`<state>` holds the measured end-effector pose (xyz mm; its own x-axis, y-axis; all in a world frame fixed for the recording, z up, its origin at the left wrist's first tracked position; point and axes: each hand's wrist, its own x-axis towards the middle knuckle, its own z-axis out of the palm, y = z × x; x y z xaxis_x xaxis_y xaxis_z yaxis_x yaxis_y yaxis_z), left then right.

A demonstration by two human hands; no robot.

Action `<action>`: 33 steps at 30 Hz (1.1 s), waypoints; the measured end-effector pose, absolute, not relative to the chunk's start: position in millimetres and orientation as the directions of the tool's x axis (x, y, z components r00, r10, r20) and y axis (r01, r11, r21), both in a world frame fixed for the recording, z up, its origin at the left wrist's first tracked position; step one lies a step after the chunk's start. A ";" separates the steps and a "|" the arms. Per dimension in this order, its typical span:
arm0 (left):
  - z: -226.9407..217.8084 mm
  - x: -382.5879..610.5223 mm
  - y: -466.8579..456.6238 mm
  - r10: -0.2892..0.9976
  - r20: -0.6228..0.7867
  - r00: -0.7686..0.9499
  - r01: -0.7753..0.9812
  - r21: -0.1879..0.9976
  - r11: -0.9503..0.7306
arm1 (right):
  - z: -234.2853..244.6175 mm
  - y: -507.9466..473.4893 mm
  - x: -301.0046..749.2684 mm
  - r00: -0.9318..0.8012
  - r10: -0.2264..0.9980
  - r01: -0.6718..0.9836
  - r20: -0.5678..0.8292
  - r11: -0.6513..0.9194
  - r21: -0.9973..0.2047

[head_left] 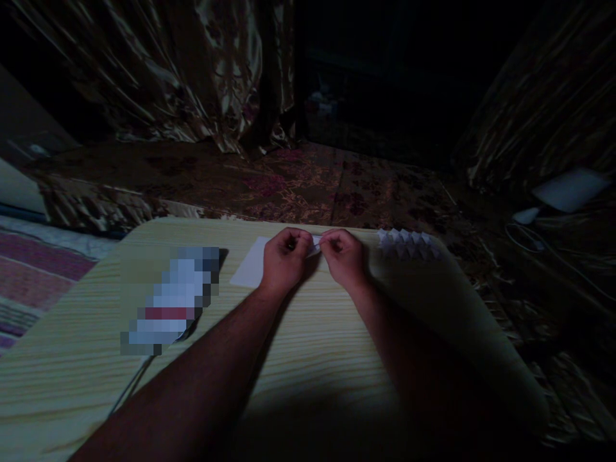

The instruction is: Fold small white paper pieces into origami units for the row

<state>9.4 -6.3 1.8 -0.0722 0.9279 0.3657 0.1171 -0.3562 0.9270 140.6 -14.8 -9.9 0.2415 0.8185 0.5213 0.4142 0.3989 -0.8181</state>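
Observation:
My left hand [287,258] and my right hand [345,258] meet near the far edge of the wooden table, thumbs and fingertips pinched. Between them they grip a small white piece of paper [316,240], mostly hidden by the fingers. Left of my left hand a flat stack of white paper [250,266] lies on the table, partly covered by that hand. To the right of my right hand sit several folded white paper pieces [409,244] with pointed tops, set in rows.
A phone-like device [176,298], blurred out, lies at the left with a white cable [128,385] running toward me. Beyond the wooden table [308,359] is a ledge with patterned cloth [289,179]. A pale object with a cord [570,190] stands at the right.

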 end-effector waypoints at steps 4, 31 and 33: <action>5.2 10.5 -9.3 0.958 0.282 -0.047 0.043 0.959 -0.280 | -11.7 -14.4 140.7 0.251 0.864 0.345 0.436 0.341 -0.874; 3.3 8.4 -6.9 0.973 0.219 -0.075 -0.030 0.975 -0.222 | -10.5 -11.6 142.5 0.233 0.920 0.109 0.315 0.297 -0.949; 4.1 8.5 -7.3 0.973 0.217 -0.077 -0.023 0.975 -0.219 | -10.6 -11.6 142.5 0.229 0.920 0.110 0.318 0.300 -0.948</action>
